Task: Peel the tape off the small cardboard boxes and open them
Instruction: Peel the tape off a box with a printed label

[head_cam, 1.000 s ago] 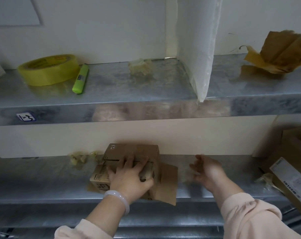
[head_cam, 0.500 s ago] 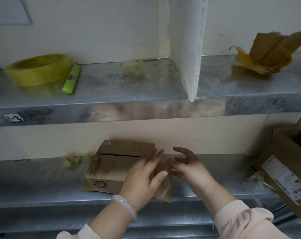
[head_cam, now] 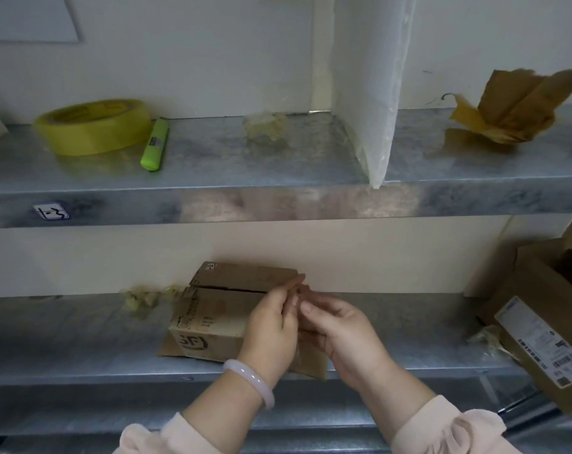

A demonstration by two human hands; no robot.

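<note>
Head view: the small cardboard box (head_cam: 219, 317) sits on the lower metal shelf (head_cam: 65, 348), printed end facing the camera. A seam runs across its top, and a loose side flap (head_cam: 312, 363) hangs open at its right end. Both hands are together at that right end. The left hand (head_cam: 271, 326), with a pale bracelet (head_cam: 249, 381) on its wrist, reaches its fingers up to the box's far right corner. The right hand (head_cam: 342, 327) is curled, and its fingertips meet the left's. They look pinched on something thin there, probably tape, but it is too clear and small to tell, so I cannot say what either hand holds.

Crumpled tape scraps (head_cam: 142, 296) lie just left of the box. Well to its right stands a larger cardboard box (head_cam: 546, 342) with a shipping label. On the upper shelf (head_cam: 278, 204), above and left of the box, are a yellow tape roll (head_cam: 91, 131) and a green highlighter (head_cam: 155, 144). A white divider panel (head_cam: 366, 93) stands above the box, and an opened-out cardboard piece (head_cam: 520, 109) lies far up to its right.

This looks like the peeling step, worked at the right corner. The next move probably calls for a firm pinch on the tape's free end and a steady pull along the seam, with the box braced so it does not slide.
</note>
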